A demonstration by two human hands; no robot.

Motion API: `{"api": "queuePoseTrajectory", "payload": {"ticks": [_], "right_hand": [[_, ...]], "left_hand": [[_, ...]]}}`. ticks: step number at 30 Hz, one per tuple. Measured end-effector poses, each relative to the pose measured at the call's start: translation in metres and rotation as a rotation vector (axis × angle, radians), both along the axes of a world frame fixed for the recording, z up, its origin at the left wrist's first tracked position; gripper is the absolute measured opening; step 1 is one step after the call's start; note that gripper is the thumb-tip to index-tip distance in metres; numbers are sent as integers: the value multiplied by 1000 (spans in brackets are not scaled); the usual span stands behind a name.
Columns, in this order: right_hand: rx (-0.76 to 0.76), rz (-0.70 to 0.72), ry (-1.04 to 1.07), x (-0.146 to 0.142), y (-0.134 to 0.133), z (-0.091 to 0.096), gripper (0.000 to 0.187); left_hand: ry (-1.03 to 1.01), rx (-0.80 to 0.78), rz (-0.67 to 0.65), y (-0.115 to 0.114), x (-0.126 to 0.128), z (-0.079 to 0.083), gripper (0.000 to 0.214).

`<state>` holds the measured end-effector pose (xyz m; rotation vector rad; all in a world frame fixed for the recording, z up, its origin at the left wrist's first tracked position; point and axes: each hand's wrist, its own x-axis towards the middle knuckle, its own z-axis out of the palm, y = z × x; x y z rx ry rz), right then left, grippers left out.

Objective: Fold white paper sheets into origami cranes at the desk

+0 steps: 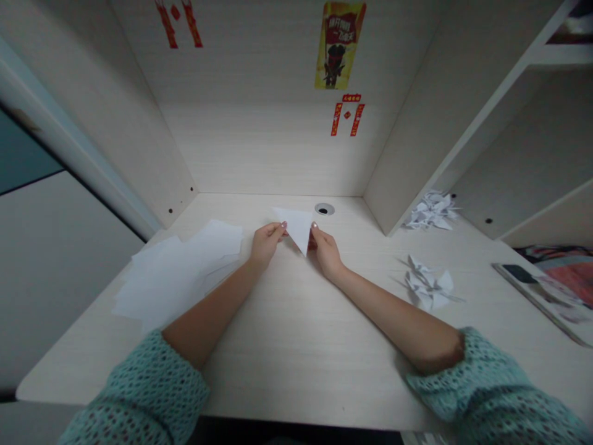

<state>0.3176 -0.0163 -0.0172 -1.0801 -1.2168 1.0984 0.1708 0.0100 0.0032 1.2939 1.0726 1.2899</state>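
A white paper sheet folded into a triangle (297, 226) is held just above the pale wooden desk (287, 334), its point turned down toward me. My left hand (265, 243) pinches its left edge with closed fingers. My right hand (325, 250) pinches its right edge the same way. Both forearms reach forward from teal knitted sleeves.
A loose stack of white sheets (176, 275) lies left of my hands. Folded paper figures (428, 285) sit at right, and more folded paper figures (432, 211) lie in the shelf nook. A round cable hole (324, 209) is behind the paper. A book with a phone on it (542, 290) lies far right.
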Motion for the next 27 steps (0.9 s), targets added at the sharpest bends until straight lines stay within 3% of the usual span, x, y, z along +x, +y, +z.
{"api": "queuePoseTrajectory", "payload": {"ticks": [5, 14, 17, 21, 27], "right_hand": [[6, -33, 141, -1, 0, 1, 52], [34, -75, 65, 1, 1, 0, 43], [72, -33, 50, 1, -1, 2, 29], [79, 14, 60, -3, -5, 8, 33], [187, -131, -237, -1, -12, 12, 18]], "left_hand": [[-3, -7, 12, 0, 0, -1, 39], [-11, 6, -39, -3, 1, 3, 39], [-19, -2, -51, -4, 1, 3, 35], [-38, -20, -39, -3, 1, 2, 32], [-42, -13, -97, -4, 4, 3, 35]]}}
